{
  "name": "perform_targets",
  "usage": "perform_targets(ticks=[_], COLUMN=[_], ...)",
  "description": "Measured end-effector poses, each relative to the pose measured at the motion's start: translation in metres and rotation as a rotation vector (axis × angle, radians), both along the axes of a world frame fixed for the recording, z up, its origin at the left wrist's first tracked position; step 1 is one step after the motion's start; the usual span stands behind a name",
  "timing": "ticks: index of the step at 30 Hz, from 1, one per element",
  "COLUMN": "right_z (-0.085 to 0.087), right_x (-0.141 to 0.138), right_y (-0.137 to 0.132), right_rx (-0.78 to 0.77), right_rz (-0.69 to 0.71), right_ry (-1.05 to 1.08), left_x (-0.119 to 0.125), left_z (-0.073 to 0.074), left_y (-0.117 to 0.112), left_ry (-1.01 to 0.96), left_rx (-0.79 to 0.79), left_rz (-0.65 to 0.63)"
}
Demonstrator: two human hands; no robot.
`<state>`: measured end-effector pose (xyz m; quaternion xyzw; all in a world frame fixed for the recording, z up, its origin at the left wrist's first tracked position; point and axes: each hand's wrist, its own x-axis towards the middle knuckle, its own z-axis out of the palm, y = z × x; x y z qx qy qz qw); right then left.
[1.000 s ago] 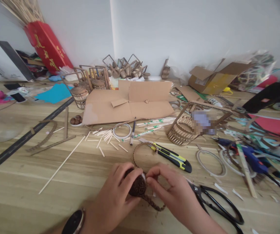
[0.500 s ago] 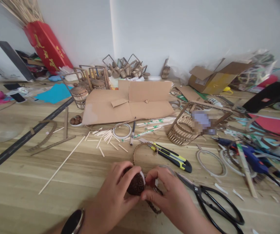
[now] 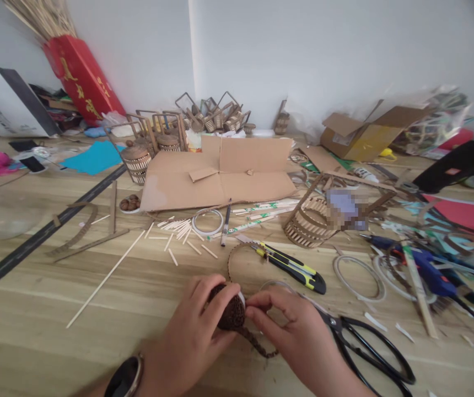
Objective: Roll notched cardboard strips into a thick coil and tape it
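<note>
My left hand [image 3: 195,325] is wrapped round a dark brown, rounded piece with a textured surface [image 3: 232,314]; a white edge shows on its right side. Thumb and forefinger of my right hand [image 3: 280,325] are pinched together at that white edge, and what lies between the fingertips is too small to make out. From under the piece a narrow brown braided strip [image 3: 257,346] curves away below my right hand. Just beyond my hands lies a yellow-and-black utility knife [image 3: 290,267] with its blade out. Black-handled scissors [image 3: 369,342] rest beside my right hand, their blades partly hidden.
A slatted basket [image 3: 309,220] stands beyond the knife. Short wooden sticks [image 3: 183,230], a tape roll [image 3: 207,221] and a pen [image 3: 226,223] lie before a cardboard sheet [image 3: 179,182]. At right are more tape rolls [image 3: 359,275] and a blue glue gun [image 3: 431,270].
My right hand's fingers have closed into a tighter pinch at the white edge. More of the braided strip now shows below the hand. The left hand keeps its hold.
</note>
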<state>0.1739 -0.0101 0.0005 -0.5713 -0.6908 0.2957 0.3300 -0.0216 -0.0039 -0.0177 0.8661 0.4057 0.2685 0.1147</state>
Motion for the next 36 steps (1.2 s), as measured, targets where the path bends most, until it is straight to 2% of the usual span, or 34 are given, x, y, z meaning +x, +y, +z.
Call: perform_targets(ticks=[10, 36], right_z=[0.0021, -0.0021], right_x=[-0.0014, -0.0054], right_y=[0.0008, -0.0026], right_rx=[-0.063, -0.027], right_rz=[-0.001, -0.020], right_ry=[0.028, 0.005], left_x=[0.0002, -0.0001], left_z=[-0.0041, -0.0065], left_y=[0.0017, -0.0013], left_ry=[-0.018, 0.020], left_rx=[0.020, -0.009], left_rz=[0.005, -0.020])
